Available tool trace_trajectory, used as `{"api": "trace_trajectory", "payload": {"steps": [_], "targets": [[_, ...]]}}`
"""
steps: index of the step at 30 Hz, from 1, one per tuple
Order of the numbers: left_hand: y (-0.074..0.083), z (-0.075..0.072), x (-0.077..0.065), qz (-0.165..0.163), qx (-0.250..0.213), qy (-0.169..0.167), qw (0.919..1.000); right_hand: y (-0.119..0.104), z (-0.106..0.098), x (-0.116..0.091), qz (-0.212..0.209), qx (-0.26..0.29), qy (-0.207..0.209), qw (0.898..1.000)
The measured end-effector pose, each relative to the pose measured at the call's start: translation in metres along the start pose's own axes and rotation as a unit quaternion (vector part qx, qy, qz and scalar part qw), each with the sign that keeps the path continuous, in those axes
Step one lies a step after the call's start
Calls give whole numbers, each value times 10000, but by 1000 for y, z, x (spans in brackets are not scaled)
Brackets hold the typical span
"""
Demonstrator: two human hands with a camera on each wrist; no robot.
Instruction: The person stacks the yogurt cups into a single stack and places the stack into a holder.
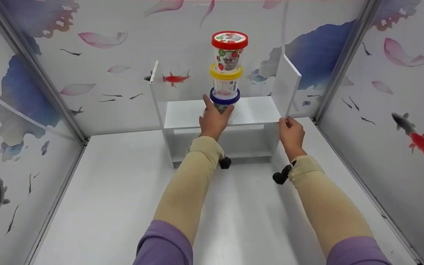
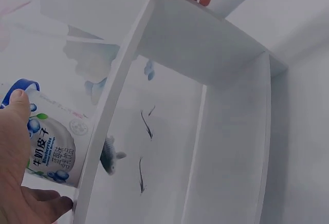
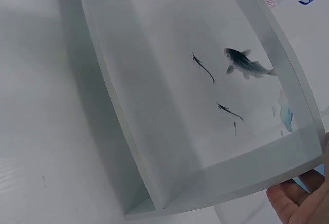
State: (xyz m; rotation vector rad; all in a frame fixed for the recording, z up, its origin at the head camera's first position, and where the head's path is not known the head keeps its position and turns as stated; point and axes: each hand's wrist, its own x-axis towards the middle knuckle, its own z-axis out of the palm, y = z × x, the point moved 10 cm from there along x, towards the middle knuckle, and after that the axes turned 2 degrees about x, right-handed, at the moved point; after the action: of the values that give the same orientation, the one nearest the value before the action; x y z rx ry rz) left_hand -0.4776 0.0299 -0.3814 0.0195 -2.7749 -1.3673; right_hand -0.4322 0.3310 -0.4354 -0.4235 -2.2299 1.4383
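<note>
Three printed tubs stand stacked on the top board of a small white shelf point(image 1: 258, 110). The lowest is a blueberry tub point(image 2: 59, 142) with a blue lid, the middle a yellow-lidded tub point(image 1: 226, 84), the top a red-lidded strawberry tub point(image 1: 229, 51). My left hand point(image 1: 214, 119) holds the lowest tub from the front, fingers and thumb spread around it. In the left wrist view, one fingertip is at its lid. My right hand point(image 1: 292, 134) grips the front edge of the shelf's right side panel point(image 1: 287, 88), at about the top board's height.
Below the top board, the shelf has a lower board point(image 1: 230, 152). Its left side panel point(image 1: 154, 88) rises above the top board too. The shelf stands on a white table point(image 1: 123, 202) against a patterned back wall point(image 1: 131, 22), with patterned walls on both sides.
</note>
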Motion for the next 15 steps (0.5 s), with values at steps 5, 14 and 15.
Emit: {"api": "trace_trajectory", "payload": {"steps": [5,14,15], "targets": [[-11,-8,-8,331,627,-233,9972,-3,1,-1,2,-214,-359,9991],[-30,-29,-27,958,1681,-298,9807,-24,-15,-12,-486,-734,-840,9926],[-31,-31,-31,1033,1817,-311,9774,-26,-17,-14,-561,-786,-865,9916]]}}
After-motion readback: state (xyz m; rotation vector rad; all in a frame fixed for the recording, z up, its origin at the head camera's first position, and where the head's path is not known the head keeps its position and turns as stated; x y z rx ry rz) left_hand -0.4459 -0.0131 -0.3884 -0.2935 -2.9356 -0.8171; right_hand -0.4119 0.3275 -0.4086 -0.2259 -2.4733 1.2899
